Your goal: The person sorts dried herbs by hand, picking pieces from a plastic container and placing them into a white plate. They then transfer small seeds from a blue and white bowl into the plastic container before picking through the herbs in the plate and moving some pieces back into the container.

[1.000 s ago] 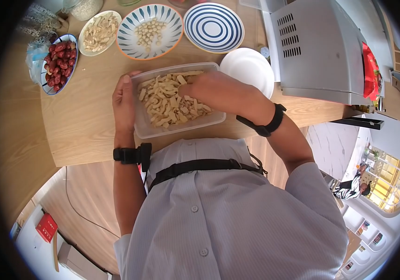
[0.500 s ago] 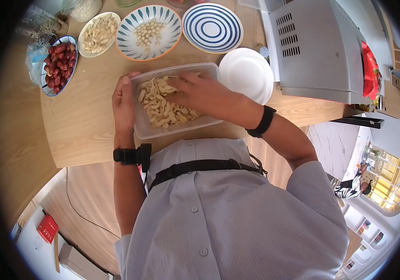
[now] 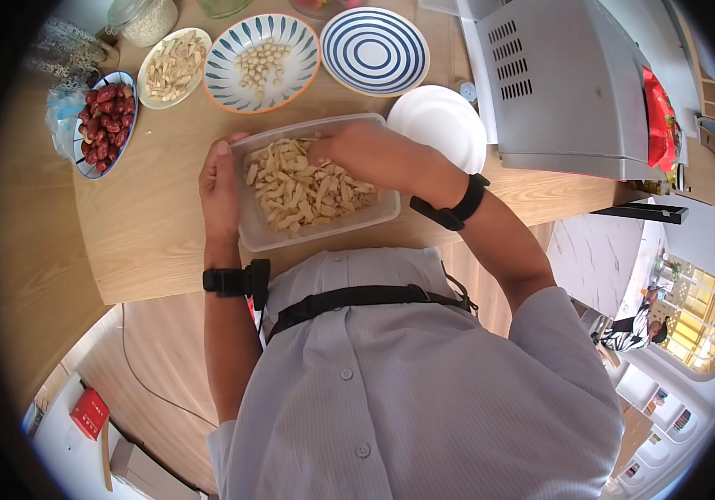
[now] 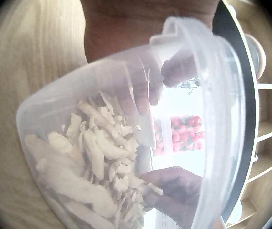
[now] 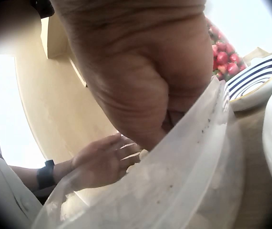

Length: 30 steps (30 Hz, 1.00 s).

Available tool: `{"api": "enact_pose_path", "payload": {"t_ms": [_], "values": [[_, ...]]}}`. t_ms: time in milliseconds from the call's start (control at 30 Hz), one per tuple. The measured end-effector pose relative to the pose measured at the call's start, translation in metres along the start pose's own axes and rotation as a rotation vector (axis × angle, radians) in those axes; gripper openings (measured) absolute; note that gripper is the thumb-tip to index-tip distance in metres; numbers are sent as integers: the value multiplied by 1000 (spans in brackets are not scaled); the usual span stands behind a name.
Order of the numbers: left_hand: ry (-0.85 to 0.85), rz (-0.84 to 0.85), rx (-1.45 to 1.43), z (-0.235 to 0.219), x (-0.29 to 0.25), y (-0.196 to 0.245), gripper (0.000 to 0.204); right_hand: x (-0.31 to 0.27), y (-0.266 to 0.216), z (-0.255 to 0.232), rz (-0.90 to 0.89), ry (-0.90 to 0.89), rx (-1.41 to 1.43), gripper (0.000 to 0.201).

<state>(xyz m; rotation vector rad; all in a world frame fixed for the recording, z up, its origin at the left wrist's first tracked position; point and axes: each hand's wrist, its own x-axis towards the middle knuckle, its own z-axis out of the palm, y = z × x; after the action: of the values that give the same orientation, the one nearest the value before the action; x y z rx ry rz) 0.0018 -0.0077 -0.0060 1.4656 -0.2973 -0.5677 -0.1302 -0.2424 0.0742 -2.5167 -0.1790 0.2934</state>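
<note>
Left hand (image 3: 221, 187) flat against tub (image 3: 251, 227) side, fingers loose; right hand (image 3: 366, 155) down in strips (image 3: 297, 196), can't tell if gripping.

On the pale wooden table (image 3: 157, 225) stand a blue-rimmed oval dish (image 3: 131, 127) of dark red fruit (image 3: 107, 121), an orange-rimmed white plate (image 3: 301, 63) of round cream pieces (image 3: 262, 60), a blue-ringed white plate (image 3: 374, 54) and a grey, vented, box-shaped appliance (image 3: 553, 100).

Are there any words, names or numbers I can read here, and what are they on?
None that I can read.
Red box: pale marks, too small and blurred.
Red bag: markings too blurred.
Plastic tub: no writing that I can see.
</note>
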Motion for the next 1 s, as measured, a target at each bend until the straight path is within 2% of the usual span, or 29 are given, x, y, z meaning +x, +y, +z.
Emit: {"api": "enact_pose_path", "payload": {"t_ms": [100, 200, 300, 400, 600, 700, 800, 1000], "values": [[3, 5, 10, 0, 1, -1, 43, 0, 9, 1, -52, 24, 23, 38], [6, 11, 25, 0, 1, 0, 43, -1, 13, 8, -87, 23, -50, 41], [5, 10, 6, 3, 0, 2, 42, -2, 4, 19, -202, 89, -192, 44], [1, -8, -47, 4, -2, 4, 42, -5, -16, 32, -142, 132, -309, 47], [0, -31, -60, 6, -3, 9, 43, -1, -7, 32, -158, 85, -210, 31], [0, -13, -34, 4, -2, 6, 43, 0, -11, 16, -81, -24, -90, 21], [5, -25, -35, 4, -3, 7, 44, -1, -7, 15, -60, 57, 64, 18], [3, -24, -29, 5, -3, 8, 43, -3, 1, 9, -16, 81, 246, 18]]}}
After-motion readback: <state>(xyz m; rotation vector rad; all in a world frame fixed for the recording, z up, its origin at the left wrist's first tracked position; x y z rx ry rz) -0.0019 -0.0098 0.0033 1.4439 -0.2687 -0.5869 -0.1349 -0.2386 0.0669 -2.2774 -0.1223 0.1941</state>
